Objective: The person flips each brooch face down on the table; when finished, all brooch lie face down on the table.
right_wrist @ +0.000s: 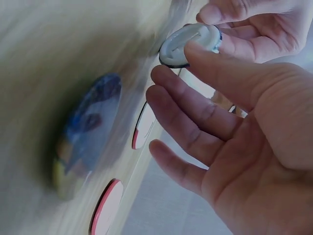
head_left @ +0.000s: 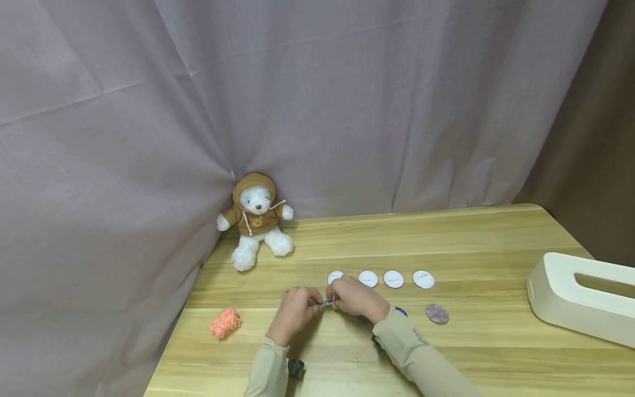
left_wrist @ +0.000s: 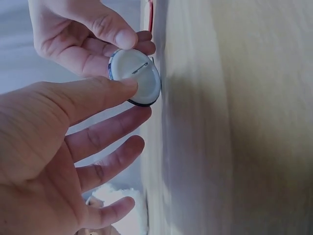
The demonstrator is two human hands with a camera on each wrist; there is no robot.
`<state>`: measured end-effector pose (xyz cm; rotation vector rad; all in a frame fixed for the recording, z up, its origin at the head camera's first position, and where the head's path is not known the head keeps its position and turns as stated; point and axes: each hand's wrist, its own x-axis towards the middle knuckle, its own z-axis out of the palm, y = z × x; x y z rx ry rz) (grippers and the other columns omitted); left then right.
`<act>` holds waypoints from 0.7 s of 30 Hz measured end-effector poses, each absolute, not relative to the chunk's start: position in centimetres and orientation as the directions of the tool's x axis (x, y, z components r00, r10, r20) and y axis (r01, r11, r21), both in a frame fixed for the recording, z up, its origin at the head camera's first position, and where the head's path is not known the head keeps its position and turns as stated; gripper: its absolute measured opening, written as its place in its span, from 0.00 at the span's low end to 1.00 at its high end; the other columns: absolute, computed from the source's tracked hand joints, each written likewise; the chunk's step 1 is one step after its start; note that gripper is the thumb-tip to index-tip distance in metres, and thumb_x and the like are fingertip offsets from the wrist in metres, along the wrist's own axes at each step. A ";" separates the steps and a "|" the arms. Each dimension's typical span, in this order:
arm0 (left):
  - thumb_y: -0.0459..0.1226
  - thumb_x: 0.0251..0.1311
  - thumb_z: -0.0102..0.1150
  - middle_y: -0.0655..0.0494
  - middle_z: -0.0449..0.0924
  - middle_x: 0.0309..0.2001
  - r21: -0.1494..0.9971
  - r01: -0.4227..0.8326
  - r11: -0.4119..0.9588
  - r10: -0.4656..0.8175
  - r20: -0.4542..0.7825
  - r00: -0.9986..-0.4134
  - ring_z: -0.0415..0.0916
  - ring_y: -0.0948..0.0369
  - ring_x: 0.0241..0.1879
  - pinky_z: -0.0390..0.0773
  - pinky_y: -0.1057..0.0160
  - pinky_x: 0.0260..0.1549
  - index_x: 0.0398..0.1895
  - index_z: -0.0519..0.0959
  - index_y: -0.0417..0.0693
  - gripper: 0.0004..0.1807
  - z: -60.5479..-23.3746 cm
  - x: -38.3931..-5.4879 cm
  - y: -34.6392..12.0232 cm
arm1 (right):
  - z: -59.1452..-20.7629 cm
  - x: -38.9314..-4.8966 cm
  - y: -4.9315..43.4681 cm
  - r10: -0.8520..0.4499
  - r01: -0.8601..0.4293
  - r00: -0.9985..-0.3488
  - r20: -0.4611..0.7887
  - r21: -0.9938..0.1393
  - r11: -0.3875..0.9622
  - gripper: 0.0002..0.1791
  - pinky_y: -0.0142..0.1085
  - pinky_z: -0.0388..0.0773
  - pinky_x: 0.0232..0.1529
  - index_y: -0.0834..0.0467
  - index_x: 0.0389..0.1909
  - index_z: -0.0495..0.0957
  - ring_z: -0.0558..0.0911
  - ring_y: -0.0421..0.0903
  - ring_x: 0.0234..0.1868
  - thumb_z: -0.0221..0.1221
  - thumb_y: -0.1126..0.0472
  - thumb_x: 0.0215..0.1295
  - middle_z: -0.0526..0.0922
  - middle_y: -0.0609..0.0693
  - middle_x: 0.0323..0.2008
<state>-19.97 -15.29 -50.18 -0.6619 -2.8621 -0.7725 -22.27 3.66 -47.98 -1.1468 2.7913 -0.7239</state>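
Over the middle of the table, my left hand [head_left: 296, 310] and right hand [head_left: 358, 298] hold one round pin-back badge [left_wrist: 149, 82] between them. Its pale back, with a thin metal pin across it, shows in both wrist views; a dark bluish edge rings it. Each hand pinches a side of the badge, thumb on the back and fingertips behind. The patterned front is mostly hidden. A second badge, blue and patterned [right_wrist: 93, 129], lies on the table under my right wrist, blurred. Several white discs [head_left: 393, 279] with dark marks lie in a row just beyond the hands.
A purple mottled disc [head_left: 437, 313] lies right of my right forearm. Coral yarn [head_left: 226, 322] sits to the left. A white teddy bear in a brown hoodie [head_left: 256, 220] sits at the back left, before a grey curtain. A cream tissue box [head_left: 560, 298] stands at the right edge.
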 end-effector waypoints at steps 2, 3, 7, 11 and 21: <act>0.33 0.51 0.74 0.64 0.87 0.29 0.450 0.441 0.777 0.383 0.219 -0.898 0.82 0.61 0.34 0.70 0.42 0.44 0.27 0.85 0.53 0.06 -50.1 -20.0 -15.2 | -47.9 -22.3 3.8 -0.668 -0.653 -0.731 0.140 -0.430 0.624 0.09 0.36 0.75 0.29 0.58 0.25 0.84 0.75 0.40 0.25 0.65 0.76 0.49 0.82 0.46 0.24; 0.33 0.51 0.73 0.64 0.87 0.29 0.446 0.442 0.778 0.381 0.224 -0.897 0.82 0.61 0.34 0.71 0.42 0.44 0.27 0.86 0.53 0.06 -50.0 -20.0 -15.1 | -47.9 -22.3 3.8 -0.664 -0.649 -0.735 0.141 -0.430 0.627 0.09 0.35 0.74 0.29 0.58 0.25 0.84 0.74 0.40 0.25 0.64 0.76 0.50 0.82 0.45 0.25; 0.32 0.52 0.73 0.63 0.87 0.29 0.446 0.446 0.776 0.376 0.241 -0.895 0.81 0.61 0.33 0.71 0.44 0.41 0.27 0.85 0.52 0.06 -49.6 -19.9 -14.8 | -47.9 -22.4 4.0 -0.661 -0.651 -0.734 0.159 -0.442 0.617 0.11 0.33 0.68 0.26 0.58 0.22 0.82 0.68 0.38 0.22 0.62 0.77 0.50 0.75 0.41 0.20; 0.32 0.52 0.73 0.64 0.86 0.28 0.448 0.446 0.775 0.375 0.243 -0.895 0.80 0.61 0.32 0.70 0.46 0.39 0.26 0.85 0.52 0.05 -49.3 -19.8 -14.5 | -47.8 -22.5 4.2 -0.661 -0.641 -0.736 0.148 -0.466 0.610 0.15 0.30 0.60 0.23 0.57 0.16 0.74 0.62 0.37 0.20 0.62 0.78 0.51 0.65 0.39 0.16; 0.33 0.54 0.73 0.60 0.86 0.26 0.468 0.449 0.761 0.418 0.175 -0.891 0.81 0.63 0.30 0.74 0.51 0.41 0.28 0.84 0.49 0.05 -49.2 -19.9 -14.0 | -47.7 -22.4 4.7 -0.666 -0.637 -0.735 0.126 -0.467 0.614 0.12 0.32 0.68 0.26 0.56 0.19 0.80 0.68 0.36 0.21 0.69 0.76 0.45 0.72 0.38 0.17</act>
